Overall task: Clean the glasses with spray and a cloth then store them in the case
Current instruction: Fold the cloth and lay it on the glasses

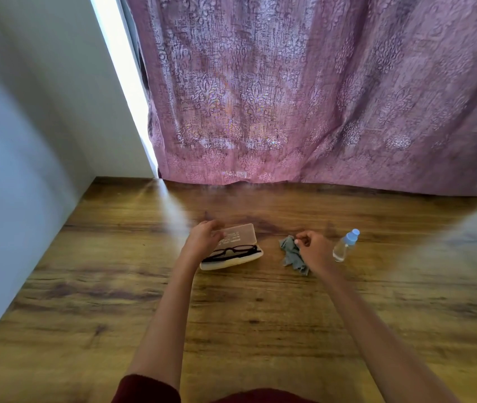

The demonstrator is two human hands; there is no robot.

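Left hand [202, 237] grips case [241, 232] lid — glasses [232, 251] inside; right hand [315, 249] curled over cloth [289, 253], grip unclear.

Probably a home: patterned curtain [318, 97], wooden table [260, 315].

Daylight through gap beside curtain [318, 91], glare streak on table [173, 216] (wide-angle bending at edges), slightly soft.
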